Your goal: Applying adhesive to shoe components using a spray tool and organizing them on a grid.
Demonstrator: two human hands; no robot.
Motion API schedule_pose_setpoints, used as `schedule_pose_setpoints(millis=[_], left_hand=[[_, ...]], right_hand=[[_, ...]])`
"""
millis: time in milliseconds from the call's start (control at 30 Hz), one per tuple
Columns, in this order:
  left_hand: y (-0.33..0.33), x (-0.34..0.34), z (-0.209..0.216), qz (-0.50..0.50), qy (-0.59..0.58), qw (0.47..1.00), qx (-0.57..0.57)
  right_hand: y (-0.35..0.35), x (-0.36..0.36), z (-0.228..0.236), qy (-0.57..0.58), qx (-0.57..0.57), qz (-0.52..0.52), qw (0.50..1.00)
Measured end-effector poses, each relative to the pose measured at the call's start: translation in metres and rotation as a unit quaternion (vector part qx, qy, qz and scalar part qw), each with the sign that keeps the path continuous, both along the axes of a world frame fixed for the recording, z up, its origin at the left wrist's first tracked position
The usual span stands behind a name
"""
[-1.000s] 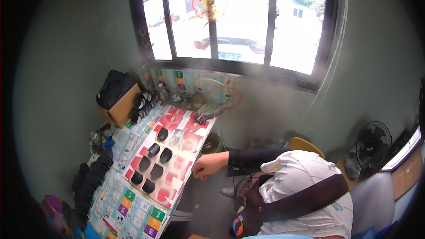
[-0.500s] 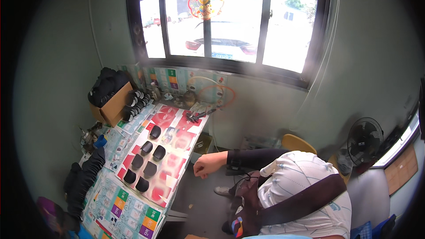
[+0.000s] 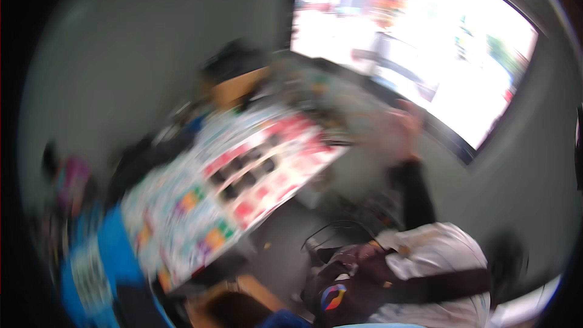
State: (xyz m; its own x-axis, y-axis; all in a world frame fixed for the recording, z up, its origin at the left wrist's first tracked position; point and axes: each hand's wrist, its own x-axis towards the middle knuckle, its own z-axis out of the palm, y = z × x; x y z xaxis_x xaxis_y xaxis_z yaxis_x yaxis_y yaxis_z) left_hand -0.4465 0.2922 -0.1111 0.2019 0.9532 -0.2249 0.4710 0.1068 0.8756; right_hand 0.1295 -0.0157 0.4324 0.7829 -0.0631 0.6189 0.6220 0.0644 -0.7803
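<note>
My right hand (image 3: 402,133) is raised at the end of a dark-sleeved forearm (image 3: 416,191), between the table and the window. Motion smears its fingers, so neither their pose nor anything held can be made out. It stands apart from the table and touches nothing I can see. My left hand is outside the picture. Several small black curved pieces (image 3: 245,178) lie in rows on a red-and-white sheet (image 3: 244,208). That sheet covers part of the long table (image 3: 170,206), which is spread with printed paper.
Dark items fill a cardboard box (image 3: 238,89) at the table's far end. A dark row of stacked pieces (image 3: 152,161) runs along its left side. An open carton (image 3: 255,291) stands at the lower edge, near a blue thing with a pale panel (image 3: 91,273). A window (image 3: 419,30) is upper right.
My right hand has risen from beside the table toward the window. The view has swung and tilted, bringing the carton and more of the blue thing into sight; everything is now blurred.
</note>
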Motion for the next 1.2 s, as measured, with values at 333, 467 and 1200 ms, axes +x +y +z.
schedule_pose_setpoints(millis=[333,467,1200], left_hand=[[-0.135,-0.043,-0.056,0.179,0.140,0.968,-0.110],[-0.135,-0.037,-0.083,0.198,0.134,0.969,-0.070],[-0.062,0.095,0.239,-0.017,-0.461,0.818,-0.343]], right_hand=[[-0.035,0.026,0.026,0.097,-0.661,-0.413,0.619],[-0.057,0.075,0.009,-0.032,-0.636,-0.464,0.616],[0.206,-0.167,-0.139,0.054,-0.511,0.616,0.597]])
